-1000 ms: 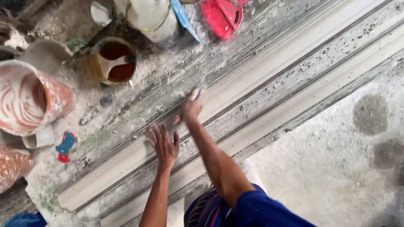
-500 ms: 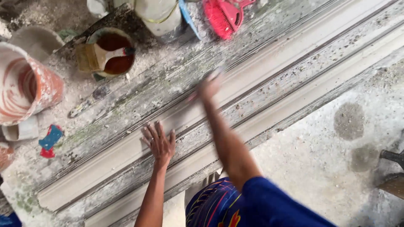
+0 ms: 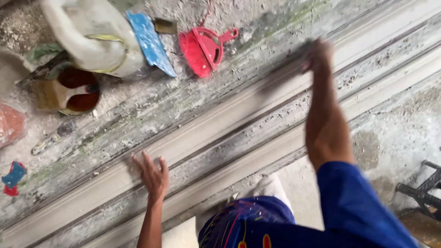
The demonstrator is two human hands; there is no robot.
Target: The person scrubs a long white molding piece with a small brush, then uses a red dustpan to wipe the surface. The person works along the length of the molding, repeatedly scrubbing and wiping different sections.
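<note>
Both hands on the long pale plaster moulding strip [image 3: 239,115], which ran diagonally across the dusty grey bench [image 3: 138,124].

The strip's long axis went lower left to upper right. The right hand [image 3: 317,55] sat far up that line on the strip, too blurred to say if it gripped anything. The left hand [image 3: 151,174] lay nearer, spread flat, holding nothing. Red plastic dustpan [image 3: 202,48] sat beyond the strip.

Long plaster moulding [image 3: 220,124] across the frame: matt, pale, smooth on its raised ridges, gritty and speckled in the grooves. Bench [image 3: 138,110] around it is rough, dusty, crusted. Red plastic dustpan [image 3: 202,48] at top centre, slightly glossy. Blue scraper blade [image 3: 149,41] beside it, spattered white. Upper left, a bucket [image 3: 92,41] caked in dull plaster.
</note>
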